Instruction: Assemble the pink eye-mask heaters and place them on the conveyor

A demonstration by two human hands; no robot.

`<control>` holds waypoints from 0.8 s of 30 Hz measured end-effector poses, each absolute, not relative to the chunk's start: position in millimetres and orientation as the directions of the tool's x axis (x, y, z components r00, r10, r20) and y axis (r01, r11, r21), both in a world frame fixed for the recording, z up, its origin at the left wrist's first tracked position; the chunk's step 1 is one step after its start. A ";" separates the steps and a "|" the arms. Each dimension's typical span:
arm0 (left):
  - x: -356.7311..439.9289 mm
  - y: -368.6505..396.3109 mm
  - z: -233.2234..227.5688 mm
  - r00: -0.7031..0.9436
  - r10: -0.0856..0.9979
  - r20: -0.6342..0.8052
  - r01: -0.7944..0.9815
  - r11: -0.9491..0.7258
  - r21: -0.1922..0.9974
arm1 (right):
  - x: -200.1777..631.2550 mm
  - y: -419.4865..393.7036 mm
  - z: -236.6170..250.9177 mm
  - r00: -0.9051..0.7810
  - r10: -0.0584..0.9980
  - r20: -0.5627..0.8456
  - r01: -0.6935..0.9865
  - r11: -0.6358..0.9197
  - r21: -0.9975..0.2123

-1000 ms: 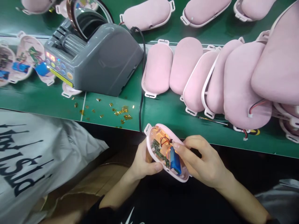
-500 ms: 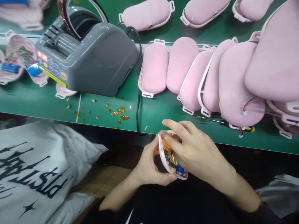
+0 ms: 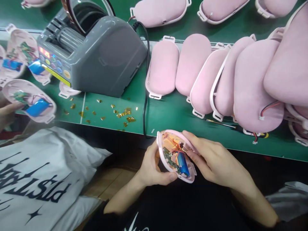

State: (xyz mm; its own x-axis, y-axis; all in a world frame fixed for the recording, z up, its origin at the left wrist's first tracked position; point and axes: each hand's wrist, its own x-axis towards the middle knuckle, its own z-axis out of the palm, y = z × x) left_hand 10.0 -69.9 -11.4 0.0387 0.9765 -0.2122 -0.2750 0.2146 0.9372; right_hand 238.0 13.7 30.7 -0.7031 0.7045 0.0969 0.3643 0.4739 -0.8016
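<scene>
Pink shell half [image 3: 176, 158], open side up, gripped by left hand [image 3: 154, 165] below tabletop [image 3: 168, 118] edge; right hand [image 3: 214, 160] pinches far rim. Judgement: support underneath, keep fingertips off red wires [image 3: 177, 149].

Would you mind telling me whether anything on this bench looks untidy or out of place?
Yes: small gold scraps lie scattered on the green bench beside the grey tape dispenser, and the pink padded covers on the right are heaped overlapping rather than laid flat.

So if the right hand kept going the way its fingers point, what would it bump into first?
Probably the red wires inside the open pink plastic shell. The right hand points up-left, fingertips already on the shell's rim; depth is unclear.
</scene>
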 end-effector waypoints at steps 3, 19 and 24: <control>10.5 -72.7 -12.4 0.015 0.970 -0.242 -0.296 0.236 0.926 | 238.3 9.9 30.2 -0.735 0.669 0.109 0.334 0.497 -0.801; 10.6 -73.5 -4.6 0.037 0.943 -0.331 -0.217 0.331 0.918 | 248.1 20.9 36.1 -0.791 0.611 0.038 0.212 0.332 -0.919; 10.9 -73.3 -7.0 0.014 0.949 -0.316 -0.215 0.311 0.926 | 244.5 22.6 36.9 -0.798 0.602 0.001 0.230 0.307 -0.923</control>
State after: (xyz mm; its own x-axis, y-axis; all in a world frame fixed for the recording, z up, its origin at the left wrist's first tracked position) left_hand 10.9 -73.3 -7.0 0.0137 0.9488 -0.3157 -0.2149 0.3111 0.9258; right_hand 244.5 22.6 36.9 -0.7984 0.6021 0.0012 0.2304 0.3075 -0.9232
